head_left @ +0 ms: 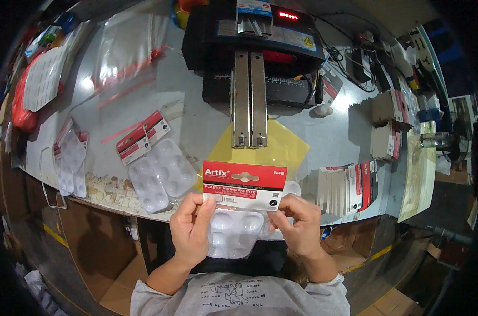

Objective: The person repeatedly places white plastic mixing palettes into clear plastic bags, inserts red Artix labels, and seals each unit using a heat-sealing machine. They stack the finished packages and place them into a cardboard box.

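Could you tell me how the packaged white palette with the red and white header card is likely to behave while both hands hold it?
The palette looks like thin moulded plastic, so probably light and fairly stiff. Its clear bag is glossy, so it may feel slippery. The header card is thin and could bend where the left hand and right hand pinch its lower corners.

A single head-worn fisheye view, being aimed steeply downward from above the person's chest, the worktable (207, 121) being faced ahead, both hands being caught very close beneath the lens (straight edges being bent toward the dark rim), no second view being offered.
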Available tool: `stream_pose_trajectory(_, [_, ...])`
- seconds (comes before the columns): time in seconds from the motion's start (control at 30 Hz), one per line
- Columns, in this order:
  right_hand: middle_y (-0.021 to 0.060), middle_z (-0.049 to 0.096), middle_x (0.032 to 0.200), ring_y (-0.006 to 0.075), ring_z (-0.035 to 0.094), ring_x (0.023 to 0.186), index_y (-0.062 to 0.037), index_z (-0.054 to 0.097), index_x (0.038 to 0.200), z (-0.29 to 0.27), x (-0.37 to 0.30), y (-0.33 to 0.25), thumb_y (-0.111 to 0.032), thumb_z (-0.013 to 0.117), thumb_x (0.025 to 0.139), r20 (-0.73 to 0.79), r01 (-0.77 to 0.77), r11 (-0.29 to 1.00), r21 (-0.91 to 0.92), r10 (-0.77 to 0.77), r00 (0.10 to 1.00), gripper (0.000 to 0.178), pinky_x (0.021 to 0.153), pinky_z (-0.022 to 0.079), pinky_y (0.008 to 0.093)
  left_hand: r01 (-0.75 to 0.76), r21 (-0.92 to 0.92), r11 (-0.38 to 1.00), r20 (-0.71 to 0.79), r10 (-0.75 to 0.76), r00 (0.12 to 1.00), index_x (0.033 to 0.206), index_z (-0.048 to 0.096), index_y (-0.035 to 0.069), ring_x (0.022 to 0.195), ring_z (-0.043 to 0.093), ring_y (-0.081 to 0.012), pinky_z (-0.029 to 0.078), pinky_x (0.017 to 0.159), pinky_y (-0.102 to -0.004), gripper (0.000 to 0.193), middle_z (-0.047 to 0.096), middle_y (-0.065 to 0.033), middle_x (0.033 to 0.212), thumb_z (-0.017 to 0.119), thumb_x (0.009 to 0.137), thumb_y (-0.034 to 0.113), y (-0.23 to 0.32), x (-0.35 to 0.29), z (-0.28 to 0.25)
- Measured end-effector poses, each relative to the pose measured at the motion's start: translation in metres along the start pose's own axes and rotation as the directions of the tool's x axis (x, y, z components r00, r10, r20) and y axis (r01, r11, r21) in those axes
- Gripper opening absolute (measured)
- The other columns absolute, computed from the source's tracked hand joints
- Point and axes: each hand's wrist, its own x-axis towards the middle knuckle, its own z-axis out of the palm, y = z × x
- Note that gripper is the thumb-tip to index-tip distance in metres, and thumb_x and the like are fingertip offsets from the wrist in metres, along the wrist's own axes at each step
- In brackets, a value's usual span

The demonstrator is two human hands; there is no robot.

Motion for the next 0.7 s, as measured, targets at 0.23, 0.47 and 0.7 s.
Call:
stream_pose_trajectory(0.23, [0.0089, 0.062, 0.077, 0.0103, 0.059, 0.056, 0.0058, 0.060, 0.095, 0.001, -0.003, 0.006, -0.006, 0.050, 0.092, 0.061, -0.214, 0.909, 0.358, 0.206, 0.977, 0.016, 0.050, 0.047, 0.0224, -0.033, 0.084, 0.996, -0.023, 0.035, 0.999, 0.088, 0.060, -0.003, 0.062, 0.042, -0.0027, 0.036, 0.055, -0.0188, 0.017, 0.054, 0.0026, 0.067, 0.055, 0.093, 0.013, -0.001, 0.001, -0.001])
stream_pose_trajectory(0.47, [0.0078, 0.059, 0.072, 0.0095, 0.056, 0.053, 0.0052, 0.064, 0.089, 0.000, 0.001, 0.004, -0.008, 0.057, 0.090, 0.027, -0.034, 0.990, 0.136, 0.030, 0.999, 0.016, 0.046, 0.042, 0.0224, -0.104, 0.240, 0.965, -0.083, 0.127, 0.988, 0.087, 0.060, -0.004, 0.058, 0.041, -0.0046, 0.036, 0.051, -0.0213, 0.018, 0.051, -0.0026, 0.062, 0.056, 0.092, 0.013, -0.008, -0.001, 0.000])
stream_pose_trajectory(0.7, [0.0063, 0.057, 0.066, 0.0087, 0.055, 0.051, 0.0049, 0.065, 0.083, -0.002, 0.004, 0.004, -0.007, 0.057, 0.089, 0.053, -0.056, 0.989, 0.138, 0.049, 0.997, 0.015, 0.044, 0.040, 0.0223, -0.141, 0.297, 0.944, -0.094, 0.176, 0.980, 0.088, 0.060, -0.003, 0.057, 0.043, -0.0059, 0.037, 0.051, -0.0231, 0.018, 0.053, -0.0051, 0.062, 0.054, 0.093, 0.013, -0.013, 0.002, 0.003])
